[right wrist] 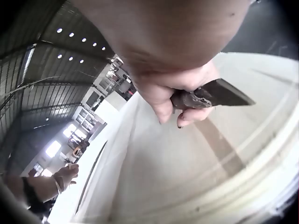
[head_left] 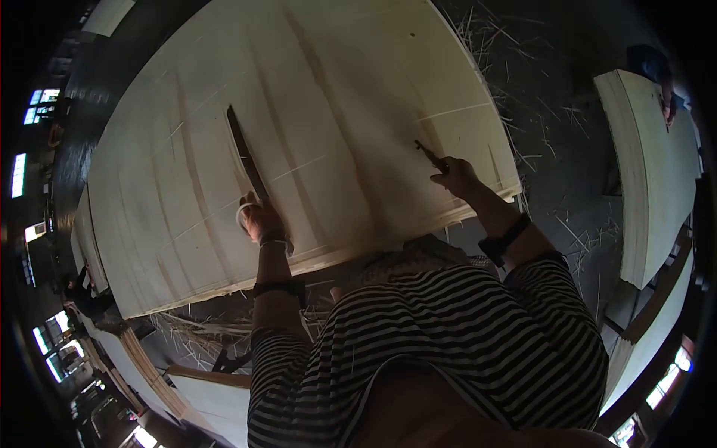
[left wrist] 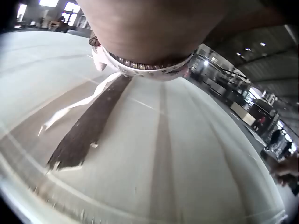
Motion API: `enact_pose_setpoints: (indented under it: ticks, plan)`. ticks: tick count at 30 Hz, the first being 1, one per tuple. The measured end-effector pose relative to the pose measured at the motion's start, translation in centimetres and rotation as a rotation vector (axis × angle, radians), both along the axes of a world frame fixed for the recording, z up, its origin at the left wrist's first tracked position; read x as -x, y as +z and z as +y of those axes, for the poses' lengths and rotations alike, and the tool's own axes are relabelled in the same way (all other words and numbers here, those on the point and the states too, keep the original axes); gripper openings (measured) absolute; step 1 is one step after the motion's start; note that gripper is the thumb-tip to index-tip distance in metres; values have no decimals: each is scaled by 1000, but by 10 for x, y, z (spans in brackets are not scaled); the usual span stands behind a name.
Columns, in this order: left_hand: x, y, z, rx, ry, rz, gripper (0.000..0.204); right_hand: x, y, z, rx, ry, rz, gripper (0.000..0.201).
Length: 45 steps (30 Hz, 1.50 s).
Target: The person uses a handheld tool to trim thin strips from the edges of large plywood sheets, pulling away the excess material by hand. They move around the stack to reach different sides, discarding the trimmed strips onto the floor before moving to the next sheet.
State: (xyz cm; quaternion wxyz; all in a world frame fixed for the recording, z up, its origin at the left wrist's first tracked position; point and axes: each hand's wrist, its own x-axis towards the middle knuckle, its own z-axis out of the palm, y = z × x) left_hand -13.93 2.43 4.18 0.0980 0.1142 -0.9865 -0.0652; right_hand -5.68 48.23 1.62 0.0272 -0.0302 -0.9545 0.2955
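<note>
A large pale sheet of wood veneer with brown streaks tops a stack in front of me. My left hand is over its near part, fingers loosely bent. A white band of tape wraps this hand, and a loose tail trails from it. Along the sheet, passing beneath the hand, lies a long dark strip with a ragged near end. To the right, my right hand grips a dark knife-like tool; fingers and thumb wrap its handle. Its other end points forward over the sheet.
Another stack of sheets stands at the right, with a person's hand at it. Wood splinters litter the dark floor. More stacked sheets are at lower left. Another person is at the far left.
</note>
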Motion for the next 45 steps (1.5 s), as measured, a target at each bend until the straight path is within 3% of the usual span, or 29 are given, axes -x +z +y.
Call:
enact_pose_setpoints:
  ticks: [2,5,7,8,10,11,12,14,16,20,24,26,29,33,36,39,41,45]
  plan:
    - [35,4,15,8,-86,1,51,41,47,18,335,-137,-462,46]
    - [75,0,55,-9,-329,14,47,125,106,42,417,-378,-376,40]
    - [96,-6,90,-105,-359,36,46,191,121,67,251,-205,-122,44]
    - [110,-13,105,-95,-381,50,46,223,158,59,341,-329,-140,47]
    - [136,-28,132,-103,-354,-20,47,310,144,88,79,-252,-56,46]
    - [146,-38,142,-118,-331,-91,47,338,140,90,74,-241,-54,46]
    - [148,-60,149,2,-361,72,48,368,136,87,51,-252,-76,46]
    - [156,-34,165,-74,-232,-112,46,455,110,85,24,-236,-108,47]
    - [156,-46,162,-98,-256,11,45,511,75,76,-23,-193,-330,48]
    - [165,-42,160,-55,-291,-9,42,612,0,60,-164,-282,-295,44]
    - [173,-40,161,-60,-296,-63,35,667,-9,43,-167,-341,-297,42]
    - [176,-39,164,-76,-289,-123,35,689,-17,43,-273,-296,-216,43]
    - [178,-40,165,-57,-328,-62,36,714,-32,51,-245,-228,-105,40]
    - [178,-45,167,-104,-341,-62,41,730,-48,63,-362,-76,-190,36]
    - [178,-46,166,-103,-350,-51,41,731,-49,59,-339,-103,-159,33]
    - [177,-46,166,-95,-350,-55,42,722,-42,59,-465,-30,-319,31]
    - [177,-47,166,-114,-337,-82,42,713,-39,55,-343,-147,-224,31]
    - [178,-46,167,-133,-370,-45,43,706,-39,52,-322,-205,-185,32]
